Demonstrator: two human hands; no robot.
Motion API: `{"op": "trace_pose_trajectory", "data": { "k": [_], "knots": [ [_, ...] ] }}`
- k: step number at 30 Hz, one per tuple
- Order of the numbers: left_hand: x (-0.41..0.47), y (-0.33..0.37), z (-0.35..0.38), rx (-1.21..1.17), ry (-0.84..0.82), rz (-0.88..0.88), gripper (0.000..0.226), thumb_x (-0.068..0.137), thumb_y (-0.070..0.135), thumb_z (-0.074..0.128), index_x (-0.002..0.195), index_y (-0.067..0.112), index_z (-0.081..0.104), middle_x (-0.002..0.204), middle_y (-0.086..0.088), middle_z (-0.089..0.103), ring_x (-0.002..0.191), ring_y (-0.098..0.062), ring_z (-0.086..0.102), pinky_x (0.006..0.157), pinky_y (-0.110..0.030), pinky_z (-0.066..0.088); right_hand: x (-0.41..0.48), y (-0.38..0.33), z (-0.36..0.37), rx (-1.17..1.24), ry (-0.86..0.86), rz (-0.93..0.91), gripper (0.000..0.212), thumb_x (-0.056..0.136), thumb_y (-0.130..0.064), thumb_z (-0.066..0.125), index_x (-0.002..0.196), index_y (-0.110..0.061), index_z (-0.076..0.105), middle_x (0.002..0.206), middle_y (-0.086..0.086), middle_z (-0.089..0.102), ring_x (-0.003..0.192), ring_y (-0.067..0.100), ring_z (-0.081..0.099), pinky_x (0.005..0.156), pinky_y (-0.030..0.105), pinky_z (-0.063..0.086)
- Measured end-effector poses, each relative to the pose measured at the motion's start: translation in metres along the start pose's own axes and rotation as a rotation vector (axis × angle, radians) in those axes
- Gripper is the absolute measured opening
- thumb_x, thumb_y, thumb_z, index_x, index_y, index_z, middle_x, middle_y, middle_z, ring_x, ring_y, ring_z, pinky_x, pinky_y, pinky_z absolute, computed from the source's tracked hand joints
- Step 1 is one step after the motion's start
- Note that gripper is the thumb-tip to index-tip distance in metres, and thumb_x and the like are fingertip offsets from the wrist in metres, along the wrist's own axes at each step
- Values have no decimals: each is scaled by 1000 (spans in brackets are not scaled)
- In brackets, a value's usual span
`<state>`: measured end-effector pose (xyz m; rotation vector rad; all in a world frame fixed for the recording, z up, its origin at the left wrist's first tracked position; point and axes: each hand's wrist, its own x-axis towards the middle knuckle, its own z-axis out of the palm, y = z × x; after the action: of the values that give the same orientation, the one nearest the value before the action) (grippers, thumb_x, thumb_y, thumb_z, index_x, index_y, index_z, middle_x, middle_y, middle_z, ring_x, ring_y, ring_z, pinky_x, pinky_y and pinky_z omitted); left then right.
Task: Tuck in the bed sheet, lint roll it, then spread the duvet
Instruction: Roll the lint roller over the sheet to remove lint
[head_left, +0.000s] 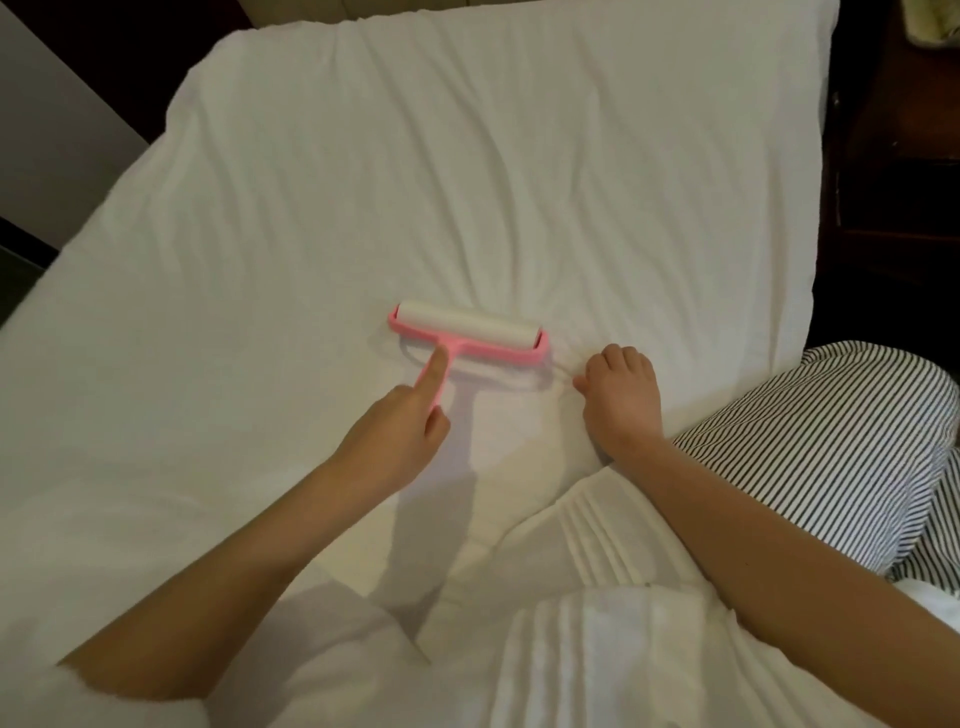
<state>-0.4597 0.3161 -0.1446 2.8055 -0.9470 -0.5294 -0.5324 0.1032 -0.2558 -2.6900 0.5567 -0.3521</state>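
Fingers (434, 374) grip lint roller (467, 325) on wrinkled white bed sheet (467, 182).

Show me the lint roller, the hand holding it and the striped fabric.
lint roller (470, 323): head view, white sticky roll.
left hand (400, 436): head view, back of hand.
striped fabric (810, 441): head view, its middle.

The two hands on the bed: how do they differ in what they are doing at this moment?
The left hand holds the pink lint roller by its handle; the right hand holds no tool. The left hand's forefinger lies straight along the handle; the right hand's fingers are all curled, resting on the bed sheet. Whether it pinches the fabric cannot be told. Both are bare.
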Motion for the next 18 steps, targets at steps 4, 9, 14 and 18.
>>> {"op": "trace_pose_trajectory", "data": {
  "k": [4,9,14,18],
  "knots": [
    [-46,-3,-16,68,-103,-62,71,92,19,41,148,41,2,60,-4,45,55,-19,49,52,-32,37,-3,-6,-8,-43,60,-28,19,77,-10,50,62,-1,56,64,14,53,58,31,54,60,33,48],
    [5,7,-31,165,-38,-42,63,92,19,41,148,32,16,74,-10,52,72,-32,56,58,-33,41,-5,-9,-9,-76,56,-7,27,76,-15,37,63,0,56,65,15,53,59,31,54,68,31,31],
    [82,33,-26,94,12,-25,63,96,12,34,151,24,7,63,-3,38,61,-25,44,51,-31,27,-6,-10,-9,-91,89,48,12,69,-9,56,64,1,57,66,15,54,58,31,56,68,33,40],
    [37,24,-22,133,-11,-66,62,96,14,36,151,22,9,81,-16,54,76,-32,53,60,-30,32,-5,-11,-7,-82,78,66,11,67,-8,58,66,3,58,67,17,55,61,33,56,68,35,40]
  ]
}}
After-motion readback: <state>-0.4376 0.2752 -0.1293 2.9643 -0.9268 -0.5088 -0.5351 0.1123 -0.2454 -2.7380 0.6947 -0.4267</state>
